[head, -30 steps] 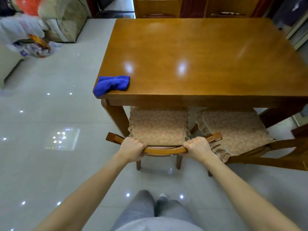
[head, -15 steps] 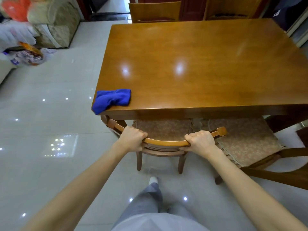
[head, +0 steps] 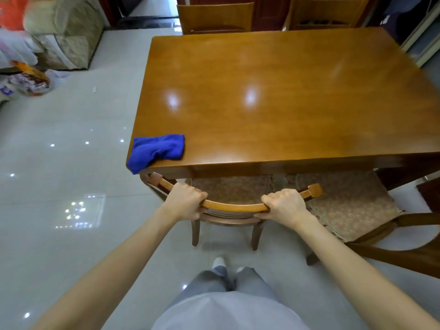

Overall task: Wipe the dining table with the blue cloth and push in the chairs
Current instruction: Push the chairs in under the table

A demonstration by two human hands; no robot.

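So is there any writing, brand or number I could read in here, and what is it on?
Nothing here can be read as text.
Packets on the floor, far left: there is coloured print, but it is too blurred to read.
Pale tag on the dark thing at the top right: too small to read.
Dining table, blue cloth, near chair: no writing shows.

It was a home dining room: cushioned wooden chairs (head: 233,208) ringed the dining table (head: 273,91), a sofa (head: 69,36) beyond its left end.
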